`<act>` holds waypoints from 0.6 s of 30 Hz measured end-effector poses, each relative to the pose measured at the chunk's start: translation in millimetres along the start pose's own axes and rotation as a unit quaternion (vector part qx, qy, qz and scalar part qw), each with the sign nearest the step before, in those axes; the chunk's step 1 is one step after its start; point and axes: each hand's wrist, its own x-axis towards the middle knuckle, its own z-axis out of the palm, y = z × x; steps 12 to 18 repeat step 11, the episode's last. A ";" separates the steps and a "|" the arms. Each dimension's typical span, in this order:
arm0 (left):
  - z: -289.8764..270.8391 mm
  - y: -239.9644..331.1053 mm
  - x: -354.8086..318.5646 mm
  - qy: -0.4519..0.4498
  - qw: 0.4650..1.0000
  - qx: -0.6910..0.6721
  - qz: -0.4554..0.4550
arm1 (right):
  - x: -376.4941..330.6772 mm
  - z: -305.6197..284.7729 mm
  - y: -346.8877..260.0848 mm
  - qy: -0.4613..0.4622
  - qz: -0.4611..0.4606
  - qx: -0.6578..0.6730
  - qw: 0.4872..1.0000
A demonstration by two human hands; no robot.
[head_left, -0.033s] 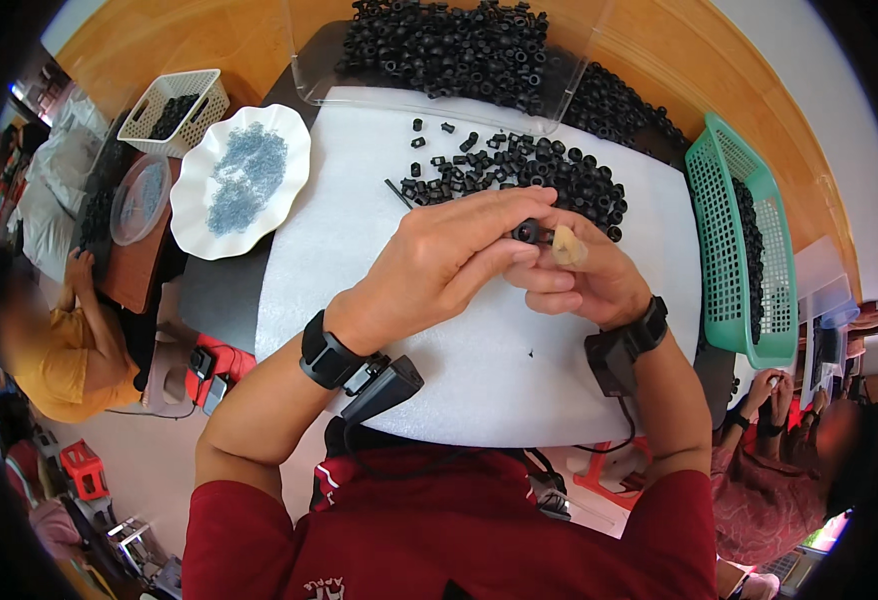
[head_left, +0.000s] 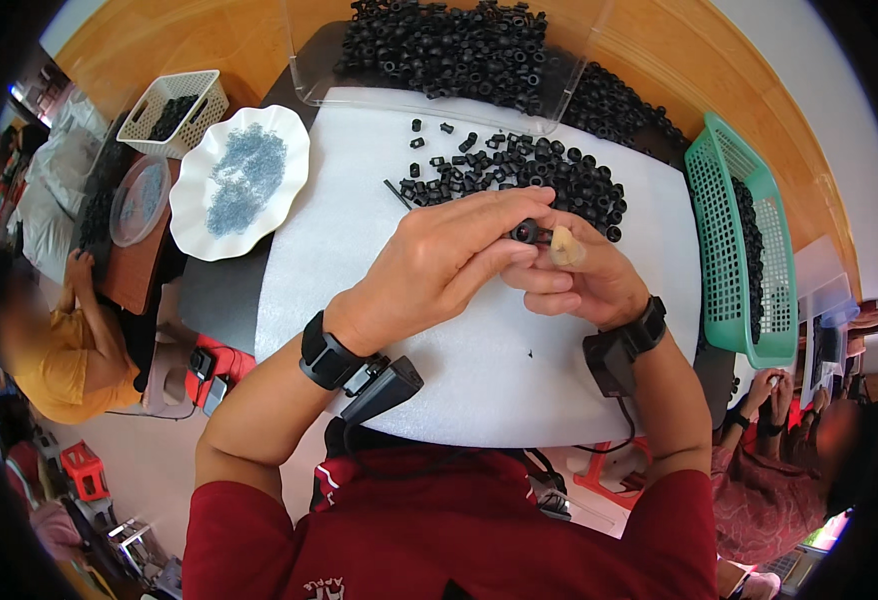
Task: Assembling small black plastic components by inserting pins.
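Note:
Above the white foam sheet (head_left: 459,390), my hands meet over the middle of the table. My left hand (head_left: 439,255) is closed, its fingers round a small black round part (head_left: 525,231) with an opening in its end. My right hand (head_left: 609,275) is closed against it from the right, fingers curled. A pale tan wrap (head_left: 566,248) covers one of its fingertips. What the right fingers pinch is mostly hidden. Loose black parts (head_left: 559,175) lie in a spread just beyond my hands, with a thin black rod (head_left: 397,194) to their left.
A clear bin (head_left: 304,90) heaped with black parts stands at the far side. At left are a white scalloped plate (head_left: 191,215) of small clear bluish pieces and a white basket (head_left: 214,100). A green basket (head_left: 704,190) stands right. Co-workers sit on both sides.

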 end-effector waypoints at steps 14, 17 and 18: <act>-1.5 -3.0 -0.1 -0.004 0.997 0.067 0.030 | 4.1 3.5 5.3 -0.001 -0.014 0.060 0.998; -1.5 -3.0 -0.1 -0.004 0.997 0.067 0.030 | 4.1 3.5 5.3 -0.001 -0.014 0.060 0.998; -1.5 -3.0 -0.1 -0.004 0.997 0.067 0.030 | 4.1 3.5 5.3 -0.001 -0.014 0.060 0.998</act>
